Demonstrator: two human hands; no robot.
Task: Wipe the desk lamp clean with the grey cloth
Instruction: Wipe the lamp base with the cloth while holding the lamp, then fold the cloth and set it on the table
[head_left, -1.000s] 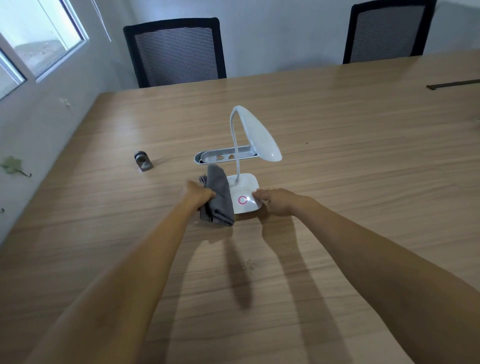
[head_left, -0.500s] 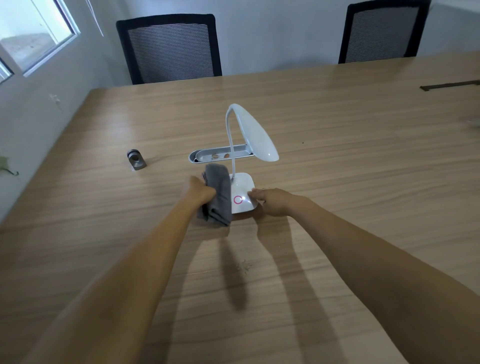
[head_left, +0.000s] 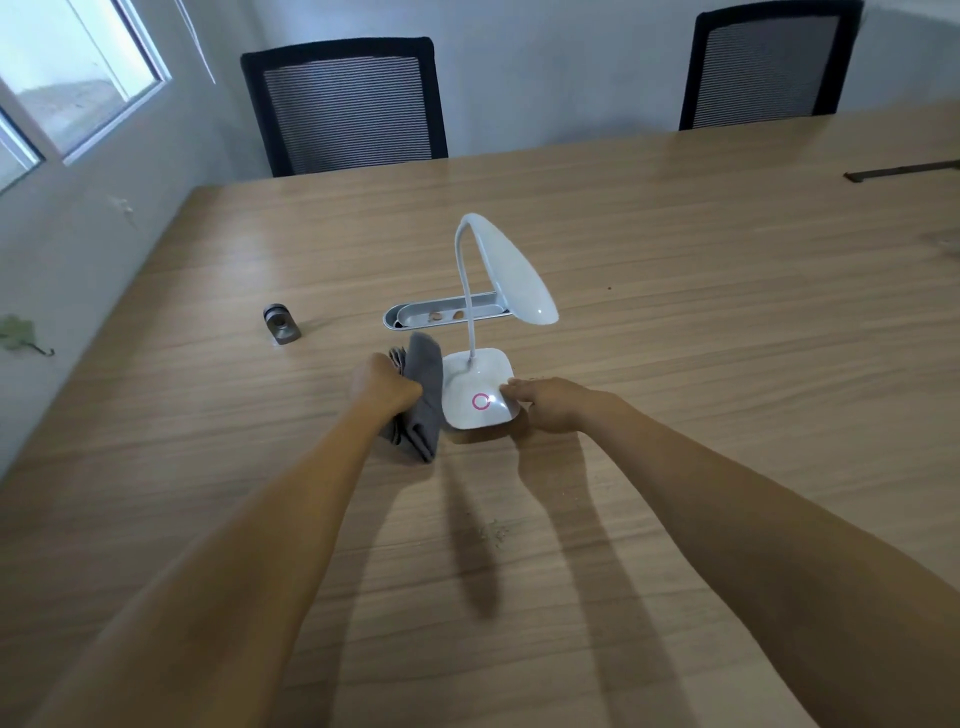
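Observation:
A white desk lamp (head_left: 475, 387) stands mid-table, with a square base bearing a pink ring, a thin bent neck and a drooping oval head (head_left: 517, 273). My left hand (head_left: 382, 384) is shut on a folded grey cloth (head_left: 423, 400), which presses against the left side of the base. My right hand (head_left: 545, 402) rests against the base's right edge, fingers touching it and steadying it.
Behind the lamp a grey oval tray (head_left: 441, 316) is set into the wooden table (head_left: 727, 364), with small bits inside. A small metal object (head_left: 280, 325) stands to the left. Two black mesh chairs (head_left: 345, 104) line the far edge. Crumbs (head_left: 493, 532) lie nearer me.
The cloth in my left hand has slid slightly down along the left side of the lamp base. My right hand stays on the base.

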